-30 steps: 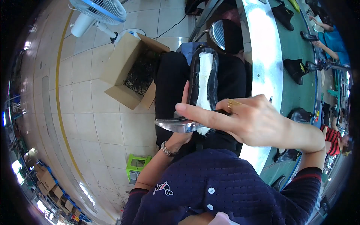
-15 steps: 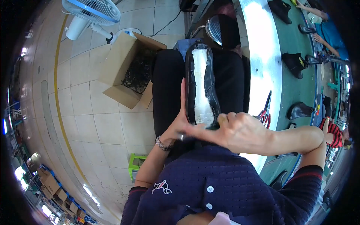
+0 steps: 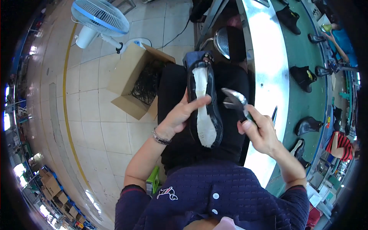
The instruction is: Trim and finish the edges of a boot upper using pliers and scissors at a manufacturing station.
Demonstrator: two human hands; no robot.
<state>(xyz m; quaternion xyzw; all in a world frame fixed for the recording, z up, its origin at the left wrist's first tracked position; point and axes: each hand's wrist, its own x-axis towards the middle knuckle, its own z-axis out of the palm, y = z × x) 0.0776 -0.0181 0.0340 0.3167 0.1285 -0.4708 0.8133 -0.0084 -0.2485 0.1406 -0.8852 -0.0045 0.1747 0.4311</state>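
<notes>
A black leather shoe upper (image 3: 215, 115), sole side up, lies lengthwise along my lap. A long pale insole strip (image 3: 205, 128) fills its underside, framed by the folded leather edge. My left hand (image 3: 182, 115) grips its left side, thumb laid across the strip, other fingers partly hidden behind the leather. To the right of the shoe, my right hand (image 3: 260, 132) is closed round the dark handle of a metal tool (image 3: 235, 100). Its shiny head has curved prongs, slightly blurred, and is raised apart from the shoe. Whether it is a claw hammer or pincers I cannot tell.
A metal-topped bench (image 3: 270, 69) runs along my right, a dark blade (image 3: 274, 114) on it. Beyond, black boots (image 3: 303, 78) stand on a green conveyor (image 3: 293, 99). On the left are an open carton (image 3: 128, 84), a fan (image 3: 101, 17) and a green stool (image 3: 152, 180). Other people work at far right.
My right hand has left the shoe's near end, moved right, and now shows the metal tool. The left hand has shifted up the shoe, its thumb now over the strip. The shoe has come slightly nearer.
</notes>
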